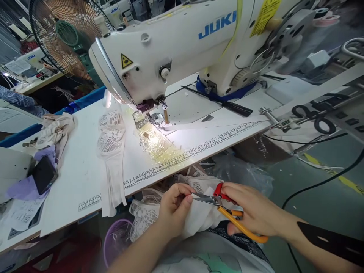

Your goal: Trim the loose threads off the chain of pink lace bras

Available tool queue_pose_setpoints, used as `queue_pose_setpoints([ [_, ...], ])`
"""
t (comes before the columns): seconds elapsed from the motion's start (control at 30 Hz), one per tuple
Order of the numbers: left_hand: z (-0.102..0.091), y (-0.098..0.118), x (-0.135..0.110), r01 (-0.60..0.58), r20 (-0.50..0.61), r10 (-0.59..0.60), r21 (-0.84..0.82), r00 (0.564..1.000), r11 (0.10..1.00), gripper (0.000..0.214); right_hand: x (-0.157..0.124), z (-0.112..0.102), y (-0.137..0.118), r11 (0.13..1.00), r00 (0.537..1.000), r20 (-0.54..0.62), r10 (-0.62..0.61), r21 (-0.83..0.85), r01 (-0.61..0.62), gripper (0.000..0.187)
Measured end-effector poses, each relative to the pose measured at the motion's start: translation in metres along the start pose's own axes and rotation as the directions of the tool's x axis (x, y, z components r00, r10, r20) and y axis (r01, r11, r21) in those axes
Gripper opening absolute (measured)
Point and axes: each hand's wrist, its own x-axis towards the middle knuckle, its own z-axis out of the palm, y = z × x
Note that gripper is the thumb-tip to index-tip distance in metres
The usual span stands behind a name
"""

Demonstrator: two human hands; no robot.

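Below the table's front edge, my left hand (173,210) pinches a piece of white lace fabric (148,216) that lies across my lap. My right hand (256,212) grips thread snips (227,212) with an orange and red handle, their blades pointing left to the spot where my left fingers hold the cloth. Both hands are closed. On the white sewing table (71,182) lies another lace piece (109,140), left of the needle of the white JUKI sewing machine (182,49).
A phone (44,174) rests on purple cloth at the table's left, beside a pile of beige fabric (55,131). A fan (65,36) stands behind. A purple basket (116,239) sits under the table. Black scissors (315,115) lie at right. Cables cross the floor.
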Motion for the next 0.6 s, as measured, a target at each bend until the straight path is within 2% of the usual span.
queue_pose_setpoints([
  [0.23, -0.0007, 0.0024, 0.0001, 0.016, -0.044, -0.017, -0.009, 0.999, 1.0, 0.018, 0.0039, -0.0061, -0.0007, 1.0, 1.0, 0.017, -0.006, 0.013, 0.006, 0.049],
  [0.4, 0.0008, 0.0011, 0.001, 0.041, -0.066, -0.043, -0.036, 0.997, 0.999, 0.019, 0.0032, -0.0064, -0.0056, 1.0, 0.999, -0.031, 0.01, 0.026, -0.009, 0.044],
  [0.6, 0.0019, 0.0004, 0.0013, 0.045, -0.064, -0.049, -0.063, 0.997, 0.997, 0.018, -0.0006, -0.0052, -0.0052, 0.998, 1.0, 0.005, 0.031, -0.049, -0.031, 0.041],
])
